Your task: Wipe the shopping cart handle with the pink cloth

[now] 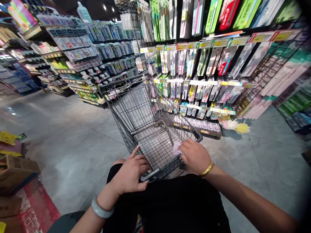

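Note:
A dark metal shopping cart (155, 142) stands in front of me, its wire basket holding nothing that I can make out. Resting on the left end of its handle is my left hand (132, 173), with the fingers apart, the index finger stretched forward and a pale bangle on the wrist. Near the right end of the handle, my right hand (195, 155) is closed around a small pale purple cloth (178, 148), fingers bent over it. A gold bracelet (208, 169) circles that wrist.
A shelf rack (191, 81) of hanging packaged goods rises just beyond the cart's right side. More stocked shelves (80, 48) stand at the back left. Cardboard boxes (20, 165) sit on the left near a red mat (36, 207). Fluffy items (233, 126) hang low on the right.

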The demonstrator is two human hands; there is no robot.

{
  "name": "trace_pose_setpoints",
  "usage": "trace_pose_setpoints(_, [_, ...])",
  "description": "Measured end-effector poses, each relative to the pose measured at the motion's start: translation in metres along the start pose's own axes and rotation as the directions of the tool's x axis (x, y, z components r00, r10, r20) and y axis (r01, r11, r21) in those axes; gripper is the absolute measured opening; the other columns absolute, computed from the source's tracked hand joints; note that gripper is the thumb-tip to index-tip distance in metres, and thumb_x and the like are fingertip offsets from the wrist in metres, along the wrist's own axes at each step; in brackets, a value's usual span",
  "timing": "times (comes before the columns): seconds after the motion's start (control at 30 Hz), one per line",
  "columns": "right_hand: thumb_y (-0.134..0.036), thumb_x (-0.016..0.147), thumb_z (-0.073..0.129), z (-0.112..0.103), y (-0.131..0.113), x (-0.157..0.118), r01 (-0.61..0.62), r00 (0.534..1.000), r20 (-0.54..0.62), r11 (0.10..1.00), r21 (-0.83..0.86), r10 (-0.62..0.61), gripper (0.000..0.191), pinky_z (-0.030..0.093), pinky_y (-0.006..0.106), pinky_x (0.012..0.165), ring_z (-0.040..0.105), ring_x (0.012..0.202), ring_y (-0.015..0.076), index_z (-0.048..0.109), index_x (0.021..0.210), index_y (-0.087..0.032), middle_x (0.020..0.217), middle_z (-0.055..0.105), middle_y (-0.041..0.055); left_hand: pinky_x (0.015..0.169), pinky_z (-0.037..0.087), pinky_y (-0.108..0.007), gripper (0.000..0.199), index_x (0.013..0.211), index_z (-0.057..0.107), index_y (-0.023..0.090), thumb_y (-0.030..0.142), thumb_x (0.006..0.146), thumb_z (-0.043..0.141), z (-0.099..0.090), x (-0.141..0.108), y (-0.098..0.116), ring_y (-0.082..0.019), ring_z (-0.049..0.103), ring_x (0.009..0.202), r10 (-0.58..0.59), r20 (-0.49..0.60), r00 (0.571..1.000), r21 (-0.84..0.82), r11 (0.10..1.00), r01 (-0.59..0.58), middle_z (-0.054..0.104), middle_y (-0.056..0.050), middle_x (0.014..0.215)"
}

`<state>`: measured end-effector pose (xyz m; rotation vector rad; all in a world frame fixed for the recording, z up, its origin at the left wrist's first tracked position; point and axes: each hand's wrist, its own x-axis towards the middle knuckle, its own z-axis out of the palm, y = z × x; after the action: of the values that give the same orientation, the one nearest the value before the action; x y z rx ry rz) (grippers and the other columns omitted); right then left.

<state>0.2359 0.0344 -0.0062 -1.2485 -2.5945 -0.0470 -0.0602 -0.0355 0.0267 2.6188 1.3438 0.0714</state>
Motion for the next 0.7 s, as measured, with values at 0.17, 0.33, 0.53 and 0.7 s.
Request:
trace_pose_setpoints(0.17, [-0.021, 0.087, 0.058, 0.002, 0.02, 0.003, -0.095, 0.992, -0.077, 0.995, 0.013, 0.096, 0.011, 0.043, 0.035, 0.081, 0.053, 0.1, 0.0254, 0.068, 0.091, -0.019, 0.099, 0.067, 0.0065, 0.122, -0.006, -0.056, 0.039, 0.118, 0.068, 0.031, 0.035, 0.079, 0.065, 0.004, -0.015, 0.016, -0.026, 0.056, 0.121, -0.165, -0.023, 0.986, -0.078, 0.984, 0.163, 0.07, 0.0, 0.116])
trace_pose_setpoints(0.33, [-0.02, 0.085, 0.061, -0.001, -0.006, 0.0, 0.11, 0.994, -0.009, 0.988, 0.105, -0.109, 0.011, 0.046, 0.034, 0.078, 0.056, 0.097, 0.0242, 0.067, 0.094, -0.024, 0.101, 0.066, 0.0053, 0.123, 0.003, -0.057, 0.043, 0.134, 0.056, 0.027, 0.035, 0.093, 0.052, 0.021, 0.005, 0.045, -0.022, 0.062, 0.112, -0.24, -0.047, 0.97, -0.071, 0.969, 0.237, 0.07, -0.004, 0.116])
trace_pose_setpoints(0.53, [-0.019, 0.084, 0.059, -0.006, 0.062, 0.017, -0.185, 0.982, 0.02, 0.98, -0.073, 0.187, 0.012, 0.044, 0.032, 0.076, 0.057, 0.096, 0.0244, 0.067, 0.092, -0.02, 0.098, 0.066, 0.0071, 0.105, 0.043, -0.049, 0.07, 0.148, 0.041, 0.018, 0.049, 0.088, 0.061, 0.018, 0.049, 0.046, -0.028, 0.067, 0.102, -0.145, 0.172, 0.974, 0.09, 0.987, 0.131, 0.072, -0.012, 0.106])
trace_pose_setpoints(0.7, [-0.018, 0.087, 0.051, -0.004, 0.096, 0.039, -0.298, 0.942, -0.166, 0.955, -0.01, 0.292, 0.022, 0.042, 0.033, 0.089, 0.055, 0.104, 0.0242, 0.067, 0.102, -0.018, 0.109, 0.065, 0.0094, 0.081, 0.055, -0.043, 0.084, 0.149, 0.036, 0.009, 0.055, 0.084, 0.062, 0.007, 0.083, 0.055, -0.033, 0.07, 0.092, -0.053, 0.294, 0.954, 0.199, 0.98, -0.007, 0.073, -0.017, 0.1])
